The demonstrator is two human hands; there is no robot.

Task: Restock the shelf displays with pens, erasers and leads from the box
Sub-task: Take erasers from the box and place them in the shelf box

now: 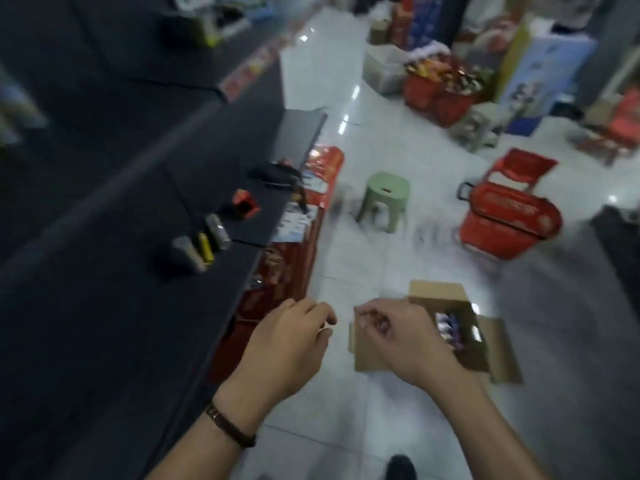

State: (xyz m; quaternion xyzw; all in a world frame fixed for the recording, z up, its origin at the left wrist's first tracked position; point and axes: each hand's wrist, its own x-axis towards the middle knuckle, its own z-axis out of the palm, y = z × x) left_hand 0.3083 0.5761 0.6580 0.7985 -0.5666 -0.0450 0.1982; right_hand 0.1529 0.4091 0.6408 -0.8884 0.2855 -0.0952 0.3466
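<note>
An open cardboard box stands on the white floor at lower right, with blue and white packs inside. My left hand and my right hand hover close together above the floor, just left of the box, both with fingers curled. A small white item shows at my left fingertips, which pinch it. My right thumb and forefinger meet, but blur hides what lies between them. The dark shelf top on the left carries a few small packs and a small red box.
A green stool and a red shopping basket stand on the floor ahead. More red baskets and cartons fill the far right. Red packaged goods line the shelf front. My shoe shows at the bottom.
</note>
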